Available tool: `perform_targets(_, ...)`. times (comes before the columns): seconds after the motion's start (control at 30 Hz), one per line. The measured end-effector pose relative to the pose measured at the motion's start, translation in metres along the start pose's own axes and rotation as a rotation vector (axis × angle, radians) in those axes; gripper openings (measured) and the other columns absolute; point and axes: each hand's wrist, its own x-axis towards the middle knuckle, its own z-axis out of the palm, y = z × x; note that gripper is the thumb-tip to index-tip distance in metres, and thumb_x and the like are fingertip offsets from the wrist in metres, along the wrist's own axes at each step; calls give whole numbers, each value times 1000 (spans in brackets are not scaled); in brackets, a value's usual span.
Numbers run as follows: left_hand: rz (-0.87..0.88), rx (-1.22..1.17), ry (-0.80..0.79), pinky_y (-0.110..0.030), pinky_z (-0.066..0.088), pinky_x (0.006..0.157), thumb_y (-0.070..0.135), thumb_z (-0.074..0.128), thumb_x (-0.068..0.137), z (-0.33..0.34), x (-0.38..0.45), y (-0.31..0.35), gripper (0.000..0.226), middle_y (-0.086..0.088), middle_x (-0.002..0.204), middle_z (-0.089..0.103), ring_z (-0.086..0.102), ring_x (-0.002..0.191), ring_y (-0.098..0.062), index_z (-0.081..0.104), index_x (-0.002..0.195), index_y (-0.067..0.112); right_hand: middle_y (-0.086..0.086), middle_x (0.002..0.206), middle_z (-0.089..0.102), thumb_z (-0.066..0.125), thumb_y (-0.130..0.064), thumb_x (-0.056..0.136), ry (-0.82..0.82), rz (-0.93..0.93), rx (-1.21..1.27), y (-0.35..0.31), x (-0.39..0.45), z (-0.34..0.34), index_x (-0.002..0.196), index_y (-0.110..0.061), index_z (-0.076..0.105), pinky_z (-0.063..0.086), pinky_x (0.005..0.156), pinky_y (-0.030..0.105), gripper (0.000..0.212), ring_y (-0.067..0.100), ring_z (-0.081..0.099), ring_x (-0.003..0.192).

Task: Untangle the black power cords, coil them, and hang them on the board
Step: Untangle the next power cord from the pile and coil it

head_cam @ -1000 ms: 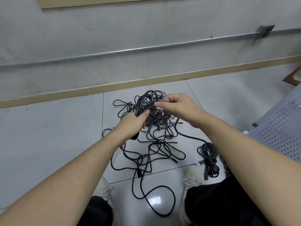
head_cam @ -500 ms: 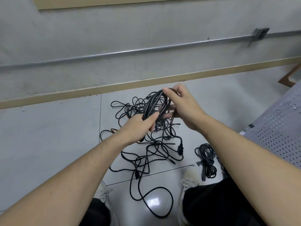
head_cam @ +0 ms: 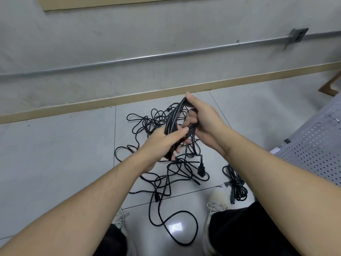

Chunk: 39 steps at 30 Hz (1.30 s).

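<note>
Two hands hold a folded cord bundle (head_cam: 174,120) above the floor tangle (head_cam: 166,163): left hand (head_cam: 162,145) grips its lower end, right hand (head_cam: 201,121) its top. Limp and light, it is best clasped mid-loop.

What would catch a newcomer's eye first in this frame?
Mid-frame, the left hand and right hand both grip a half-wound cord bundle held above the floor. Beneath them a tangled pile of black cords sprawls over the grey tiles, and one finished coil lies to the right, by a white shoe.
</note>
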Motion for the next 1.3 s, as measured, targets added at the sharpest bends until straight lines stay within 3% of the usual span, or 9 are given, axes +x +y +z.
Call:
perform_targets(0.1, -8, -145, 28, -27, 48, 52, 30, 64, 100, 0, 3, 1, 29, -9, 90, 75, 61, 69, -16, 54, 125, 17, -5, 55, 22, 67, -32, 98, 44, -67, 30, -1, 0, 9, 87, -19, 42, 27, 39, 24, 31, 10, 21, 42)
perform_targets(0.27, -41, 18, -40, -23, 44, 68, 31, 66, 98, 1, -2, 4, 16, 3, 79, 63, 55, 75, -12, 67, 86, 22, -8, 55, 21, 65, -31, 100, 12, -102, 32, 2, -6, 13, 84, -22, 36, 23, 41, 22, 34, 8, 18, 44)
perform_targets(0.43, -127, -49, -88, -19, 42, 57, 27, 75, 92, -5, -4, 4, 16, -1, 87, 62, 55, 74, -12, 73, 103, 15, -7, 55, 20, 63, -33, 101, -31, -96, 72, 5, -4, 12, 84, -23, 36, 27, 43, 22, 33, 7, 21, 44)
perform_targets(0.7, -75, -5, -19, -19, 42, 56, 26, 73, 93, 1, -4, -1, 18, 5, 70, 61, 54, 64, -9, 68, 77, 21, -3, 61, 40, 59, -42, 102, -23, -126, -167, 6, -8, 13, 97, -17, 45, 44, 57, 27, 29, 12, 43, 54)
perform_targets(0.8, -77, 1, 92, -25, 39, 59, 35, 71, 95, 3, -1, -2, 25, 6, 68, 60, 53, 65, -11, 70, 72, 25, 8, 90, 66, 54, -60, 98, -69, -19, -207, 10, -11, 11, 123, -16, 60, 55, 72, 36, 50, 21, 64, 78)
perform_targets(0.87, -82, -103, 155, -22, 41, 57, 33, 69, 96, 1, 1, 1, 21, 10, 66, 63, 57, 61, -5, 76, 78, 27, 9, 97, 70, 43, -70, 97, -145, 69, -287, 13, -13, 10, 127, -23, 61, 54, 72, 34, 58, 20, 65, 77)
perform_targets(1.0, -88, -203, 253, -20, 44, 51, 29, 67, 98, -9, 4, 4, 14, 6, 67, 66, 54, 54, -8, 76, 91, 20, -3, 66, 51, 28, -60, 106, -266, 144, -454, 17, -22, 11, 107, -20, 58, 48, 68, 22, 50, 14, 52, 62)
perform_targets(1.17, -97, -37, 347, -22, 37, 52, 38, 63, 97, -17, 5, 0, 30, -1, 62, 57, 52, 58, -14, 73, 89, 11, -4, 85, 63, 27, -55, 107, -276, -57, -1122, 19, -29, 15, 131, -24, 45, 46, 70, 28, 42, 16, 60, 72)
perform_targets(1.3, -140, -98, 380, -36, 56, 72, 49, 62, 98, -27, 9, 2, 44, 1, 60, 62, 62, 62, -17, 68, 77, 11, -10, 78, 62, 40, -64, 100, -163, -231, -1267, 17, -25, 10, 121, -30, 54, 47, 72, 31, 41, 11, 58, 72)
